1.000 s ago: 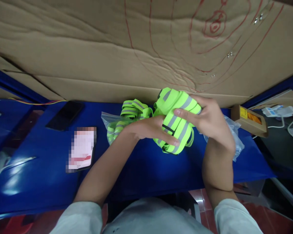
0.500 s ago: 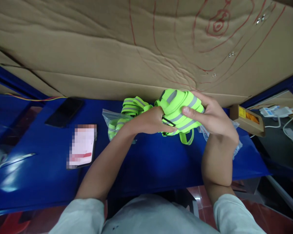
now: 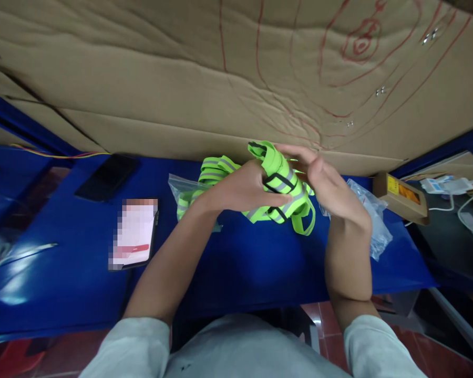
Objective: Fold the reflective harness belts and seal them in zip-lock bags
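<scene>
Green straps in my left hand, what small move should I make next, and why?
Perhaps tuck in the loose loop with your right hand: the loop sticks out from the green straps, your left hand grips them, and your right hand is close by.

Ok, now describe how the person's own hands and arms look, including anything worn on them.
The left hand and right hand are bare, with no gloves; no watch or bracelet shows on either wrist. Both forearms are uncovered. The left sleeve and right sleeve are short, loose and pale grey-green, without visible markings.
</scene>
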Tool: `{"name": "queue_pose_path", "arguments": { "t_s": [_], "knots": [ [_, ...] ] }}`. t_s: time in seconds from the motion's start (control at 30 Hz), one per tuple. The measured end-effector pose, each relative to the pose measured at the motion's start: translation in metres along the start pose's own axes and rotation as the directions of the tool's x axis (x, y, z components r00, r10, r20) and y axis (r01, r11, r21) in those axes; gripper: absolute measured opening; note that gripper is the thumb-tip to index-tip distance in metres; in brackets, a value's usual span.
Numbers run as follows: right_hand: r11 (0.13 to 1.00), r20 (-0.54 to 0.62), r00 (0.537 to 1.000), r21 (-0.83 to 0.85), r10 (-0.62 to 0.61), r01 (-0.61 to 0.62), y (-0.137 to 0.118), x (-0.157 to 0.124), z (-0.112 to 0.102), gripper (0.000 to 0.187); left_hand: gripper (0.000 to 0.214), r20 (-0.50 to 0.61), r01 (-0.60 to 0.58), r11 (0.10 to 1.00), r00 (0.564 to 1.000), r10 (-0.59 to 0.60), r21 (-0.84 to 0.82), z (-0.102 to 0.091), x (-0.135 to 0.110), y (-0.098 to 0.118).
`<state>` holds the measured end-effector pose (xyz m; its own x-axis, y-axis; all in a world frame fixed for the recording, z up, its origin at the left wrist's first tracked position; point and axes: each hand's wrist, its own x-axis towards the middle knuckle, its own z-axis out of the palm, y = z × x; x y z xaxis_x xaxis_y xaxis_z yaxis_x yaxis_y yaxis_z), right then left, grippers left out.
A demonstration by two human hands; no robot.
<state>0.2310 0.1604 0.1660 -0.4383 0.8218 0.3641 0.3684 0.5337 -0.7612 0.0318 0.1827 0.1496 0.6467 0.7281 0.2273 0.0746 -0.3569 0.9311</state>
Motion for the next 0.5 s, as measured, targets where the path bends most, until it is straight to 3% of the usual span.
{"name": "queue_pose_path", "arguments": {
  "t_s": [0.1, 0.2, 0.3, 0.37, 0.43, 0.5],
  "knots": [
    [0.993, 0.021, 1.000, -0.119, 0.016, -0.014, -0.004, 0.000, 0.006, 0.070, 0.022, 0.052, 0.020, 1.000, 0.998, -0.019, -0.020, -0.001, 0.003, -0.008],
    [0.983, -0.081, 0.997, -0.182, 0.018, -0.033, -0.003, 0.002, 0.015, 0.065, 0.023, 0.051, 0.084, 0.968, 0.996, -0.074, -0.235, 0.005, 0.006, -0.017],
    [0.972, -0.196, 0.980, -0.235, -0.024, -0.024, -0.001, 0.002, 0.017, 0.064, 0.026, 0.050, 0.206, 0.837, 0.976, -0.210, -0.508, 0.018, 0.009, -0.023],
    [0.962, -0.224, 0.974, -0.271, -0.040, -0.023, -0.001, 0.002, 0.014, 0.067, 0.029, 0.090, 0.273, 0.751, 0.957, -0.276, -0.601, 0.026, 0.009, -0.025],
    [0.955, -0.205, 0.976, -0.297, -0.070, 0.006, -0.002, 0.001, 0.010, 0.068, 0.033, 0.200, 0.335, 0.695, 0.942, -0.271, -0.636, 0.032, 0.008, -0.026],
    [0.938, -0.158, 0.976, -0.336, -0.151, 0.091, -0.002, 0.001, 0.007, 0.069, 0.038, 0.361, 0.388, 0.651, 0.914, -0.183, -0.653, 0.033, 0.007, -0.027]
  ]
}}
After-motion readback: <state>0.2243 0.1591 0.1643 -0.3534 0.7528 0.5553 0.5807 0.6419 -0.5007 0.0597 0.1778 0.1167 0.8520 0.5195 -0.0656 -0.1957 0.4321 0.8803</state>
